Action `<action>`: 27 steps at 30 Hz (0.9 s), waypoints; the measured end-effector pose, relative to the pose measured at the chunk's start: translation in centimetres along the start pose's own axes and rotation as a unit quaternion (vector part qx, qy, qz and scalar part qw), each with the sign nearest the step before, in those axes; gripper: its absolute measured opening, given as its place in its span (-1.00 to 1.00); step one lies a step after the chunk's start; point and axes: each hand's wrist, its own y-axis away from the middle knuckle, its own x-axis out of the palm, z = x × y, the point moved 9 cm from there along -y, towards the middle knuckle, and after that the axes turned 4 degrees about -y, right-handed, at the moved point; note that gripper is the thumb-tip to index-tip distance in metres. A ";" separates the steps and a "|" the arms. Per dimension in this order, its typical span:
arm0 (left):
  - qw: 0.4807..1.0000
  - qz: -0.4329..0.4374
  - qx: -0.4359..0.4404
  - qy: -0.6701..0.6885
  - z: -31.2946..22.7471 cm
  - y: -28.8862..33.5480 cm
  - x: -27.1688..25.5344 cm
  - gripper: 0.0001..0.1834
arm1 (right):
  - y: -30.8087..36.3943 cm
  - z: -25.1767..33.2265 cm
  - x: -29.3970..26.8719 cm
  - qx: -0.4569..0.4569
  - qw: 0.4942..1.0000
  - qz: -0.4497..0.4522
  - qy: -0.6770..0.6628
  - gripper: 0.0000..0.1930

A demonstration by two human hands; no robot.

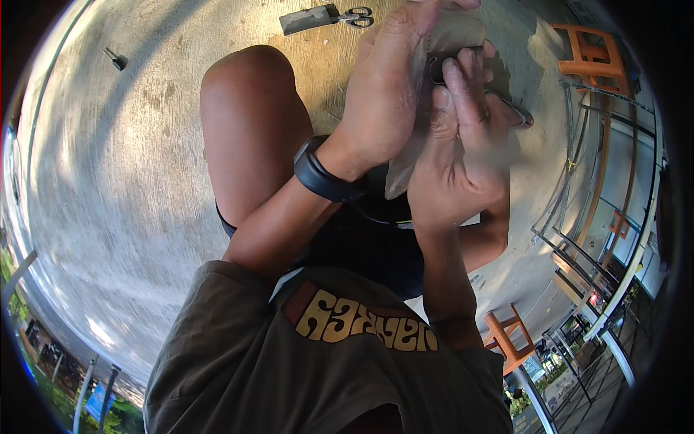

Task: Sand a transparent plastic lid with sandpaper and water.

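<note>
My left hand (390, 87), with a black band on its wrist, and my right hand (459, 155) are pressed together around a pale beige piece of material (463, 29) held up over my lap. Both sets of fingers are closed on it. A strip of the same material (401, 170) hangs down between my palms. A small dark part (436, 69) sits under my right fingertips; what it is stays unclear. My bare left knee (246, 108) rises to the left of the hands.
Scissors (356, 16) lie on the concrete floor (108, 181) at the top beside a grey rectangular piece (307, 19). A small dark object (116, 59) lies at the upper left. Orange stools (589, 58) (510, 336) and metal railings (600, 217) stand to the right.
</note>
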 end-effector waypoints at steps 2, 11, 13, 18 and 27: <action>0.875 -0.143 -0.343 0.310 4.0 1.3 0.1 -0.18 | 3.3 -1.0 0.7 -0.023 0.990 -0.044 -0.133 -0.77; 0.819 -0.144 -0.311 0.460 3.4 1.2 -0.2 -0.21 | 4.7 -0.6 0.9 -0.010 0.989 -0.019 -0.150 -0.78; 0.727 -0.098 -0.257 0.630 2.3 0.7 0.6 -0.19 | 4.5 -0.5 0.6 -0.011 0.991 -0.027 -0.128 -0.78; 0.852 -0.166 -0.368 0.335 3.6 2.0 0.7 -0.19 | 1.7 -0.7 -0.1 -0.049 0.994 -0.044 -0.084 -0.79; 0.852 -0.131 -0.293 0.414 4.6 1.5 -0.4 -0.18 | 3.6 -0.5 -0.4 -0.016 0.995 0.006 -0.095 -0.79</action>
